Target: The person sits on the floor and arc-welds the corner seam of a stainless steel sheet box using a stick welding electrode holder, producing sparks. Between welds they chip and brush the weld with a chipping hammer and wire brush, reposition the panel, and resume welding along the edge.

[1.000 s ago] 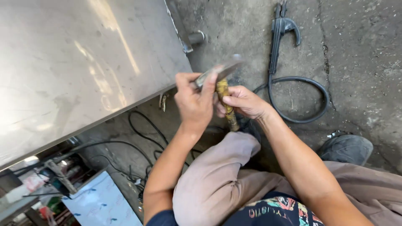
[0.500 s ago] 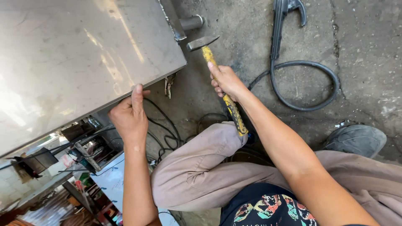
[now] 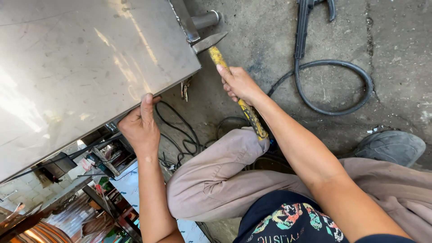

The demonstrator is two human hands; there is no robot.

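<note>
My right hand (image 3: 239,84) grips the yellow handle of a hammer (image 3: 219,58). The hammer's pointed metal head touches the near corner of a big shiny steel table top (image 3: 81,67), close to its round leg (image 3: 204,20). My left hand (image 3: 140,126) rests on the near edge of that steel sheet, thumb on top and fingers under it. I am crouched, with one knee in beige trousers (image 3: 225,162) between my arms.
A black welding clamp with a looped thick cable (image 3: 333,85) lies on the concrete floor at the upper right. Thin black wires (image 3: 180,130) run under the table edge. A grey shoe (image 3: 391,146) is at the right. Tools and clutter sit below the table, lower left.
My left hand let go of the hammer and moved down-left onto the table edge. My right hand swung the hammer up until its head reached the table corner.
</note>
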